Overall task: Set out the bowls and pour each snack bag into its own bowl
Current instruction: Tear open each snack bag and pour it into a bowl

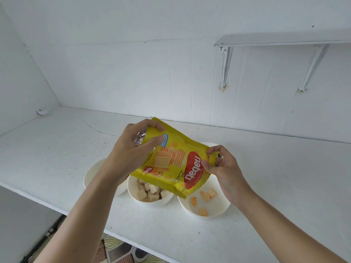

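A yellow wafer snack bag hangs tilted above three white bowls, its lower end over the right bowl. My left hand grips the bag's upper end. My right hand pinches the bag's right corner. The right bowl holds a few orange wafer pieces. The middle bowl is filled with pale beige wafer pieces. The left bowl is mostly hidden behind my left forearm, and its contents cannot be seen.
The bowls stand on a white counter whose front edge runs diagonally at the lower left. White tiled walls close the back and left. A white bracketed shelf juts out at the upper right. Patterned floor shows below the counter.
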`<state>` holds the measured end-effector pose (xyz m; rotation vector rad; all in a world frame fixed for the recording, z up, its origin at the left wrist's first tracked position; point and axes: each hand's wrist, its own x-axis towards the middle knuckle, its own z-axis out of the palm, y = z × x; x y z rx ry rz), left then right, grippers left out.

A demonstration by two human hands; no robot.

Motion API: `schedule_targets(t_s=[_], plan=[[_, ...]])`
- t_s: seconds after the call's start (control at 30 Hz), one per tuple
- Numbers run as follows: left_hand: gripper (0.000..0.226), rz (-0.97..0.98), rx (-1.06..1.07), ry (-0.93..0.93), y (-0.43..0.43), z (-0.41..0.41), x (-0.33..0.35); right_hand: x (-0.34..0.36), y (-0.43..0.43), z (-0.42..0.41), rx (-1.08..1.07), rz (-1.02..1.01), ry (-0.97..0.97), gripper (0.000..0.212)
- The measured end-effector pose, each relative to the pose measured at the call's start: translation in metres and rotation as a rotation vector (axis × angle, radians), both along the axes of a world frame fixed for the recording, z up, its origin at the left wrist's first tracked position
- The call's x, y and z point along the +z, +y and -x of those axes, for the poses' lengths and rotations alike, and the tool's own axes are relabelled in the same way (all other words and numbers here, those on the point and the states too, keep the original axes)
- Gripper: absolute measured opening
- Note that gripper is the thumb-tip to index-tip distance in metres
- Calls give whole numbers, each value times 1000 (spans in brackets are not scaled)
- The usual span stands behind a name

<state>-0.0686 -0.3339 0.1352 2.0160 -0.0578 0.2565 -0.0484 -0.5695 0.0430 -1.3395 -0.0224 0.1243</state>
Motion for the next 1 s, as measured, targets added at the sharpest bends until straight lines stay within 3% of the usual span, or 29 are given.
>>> schedule_targets(t_s=[0.17, 0.4, 0.63, 0.83, 1.0], plan=[[18, -70, -25, -58, 1, 0, 11, 6, 1, -2, -23, -7, -9, 28], [23, 18, -11, -127, 6, 2, 35, 31, 7, -4, -19, -24, -75, 25], [13, 83, 10, -187, 11, 5, 60, 55, 15, -8, -25, -46, -156, 23], [23, -31, -76, -224, 15, 4, 74, 67, 13, -10, -28, -119, -237, 22], [33, -143, -161, -181, 16, 1, 61, 48, 10, -4, -31, -149, -196, 20]])
